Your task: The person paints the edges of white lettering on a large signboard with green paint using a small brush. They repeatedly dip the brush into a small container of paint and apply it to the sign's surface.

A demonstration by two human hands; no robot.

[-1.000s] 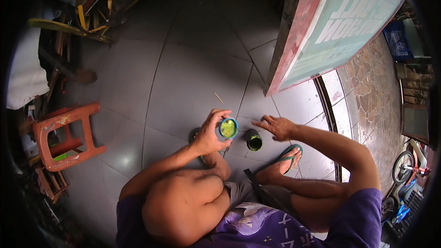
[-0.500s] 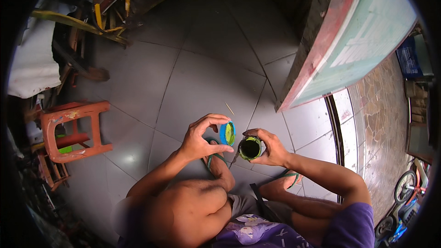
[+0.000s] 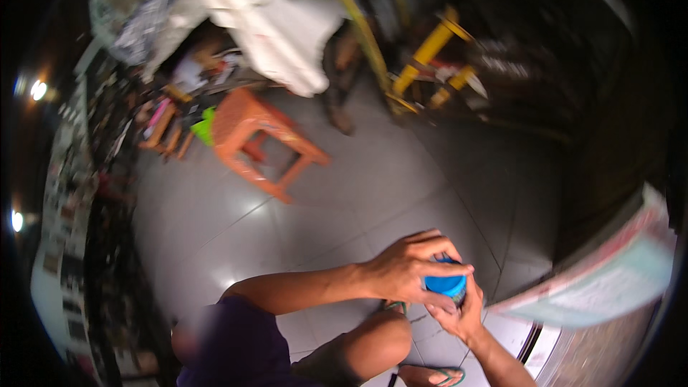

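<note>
My left hand (image 3: 405, 266) curls over a round blue lid (image 3: 446, 285), fingers on its far side and thumb below. The lid sits on top of a small jar (image 3: 459, 299), mostly hidden behind the fingers. From beneath and the right, my right hand (image 3: 464, 320) wraps round that jar. Both hands meet about it, above the tiled floor and in front of my knee. Whether the lid is tightened cannot be told.
An orange plastic stool (image 3: 231, 125) stands at the left beside a bright green object (image 3: 204, 127). White cloth (image 3: 279, 25) hangs at the back, near a yellow frame (image 3: 428, 49). A pale green board with a red edge (image 3: 595, 290) juts in at the right.
The lid, held apart from the open jar before, is now on top of it. Both hands have come together, and the view has swung left toward the stool.
</note>
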